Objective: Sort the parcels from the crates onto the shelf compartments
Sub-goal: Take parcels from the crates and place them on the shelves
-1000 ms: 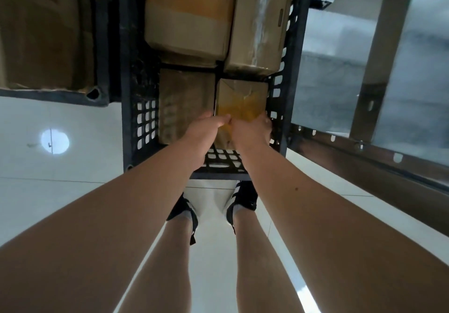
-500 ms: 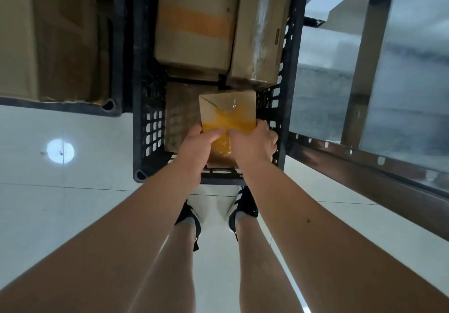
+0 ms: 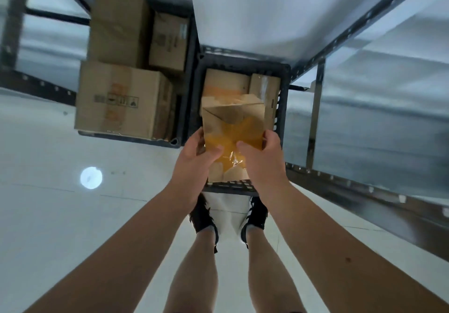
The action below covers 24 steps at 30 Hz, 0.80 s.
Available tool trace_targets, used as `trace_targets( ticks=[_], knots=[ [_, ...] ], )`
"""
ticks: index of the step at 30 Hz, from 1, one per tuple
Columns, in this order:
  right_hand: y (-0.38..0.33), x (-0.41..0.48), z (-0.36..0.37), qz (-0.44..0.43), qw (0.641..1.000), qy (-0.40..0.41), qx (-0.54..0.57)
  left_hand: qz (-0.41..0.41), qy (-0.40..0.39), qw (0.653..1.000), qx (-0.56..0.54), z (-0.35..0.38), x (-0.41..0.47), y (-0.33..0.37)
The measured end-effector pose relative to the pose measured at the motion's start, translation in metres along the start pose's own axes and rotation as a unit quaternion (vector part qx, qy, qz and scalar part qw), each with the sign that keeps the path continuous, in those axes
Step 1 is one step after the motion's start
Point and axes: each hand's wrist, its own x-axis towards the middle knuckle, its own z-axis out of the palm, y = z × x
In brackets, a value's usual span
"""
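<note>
Currently: parcel (image 3: 233, 120), long axis pointing away, near end clasped between curled left hand (image 3: 194, 158) and right hand (image 3: 263, 160), over crate (image 3: 243, 64).

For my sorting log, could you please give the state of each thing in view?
parcel: taped shut, held up over the crate.
left hand: grips the parcel's left side.
right hand: grips its right side.
crate: on the floor, holds boxes.
other crate: on the floor, packed with larger boxes.
shelf: parcel not yet on it.
</note>
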Motion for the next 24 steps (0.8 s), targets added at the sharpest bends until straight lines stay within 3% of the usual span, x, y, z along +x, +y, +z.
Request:
trace_targets(
  ticks=[11, 19, 24],
  knots=[
    [-0.210, -0.134, -0.063, -0.211, 0.976, -0.002, 0.050, 0.202, 0.006, 0.978, -0.042, -0.022, -0.144, 0.209],
    [-0.336, -0.249, -0.114, -0.347, 0.933, 0.034, 0.093, 0.346, -0.014, 0.936, -0.065, -0.033, -0.275, 0.333],
    [-0.410, -0.322, -0.150, -0.446, 0.887, 0.060, 0.100, 0.458, -0.001, 0.888, -0.044, -0.036, -0.350, 0.404]
  ],
)
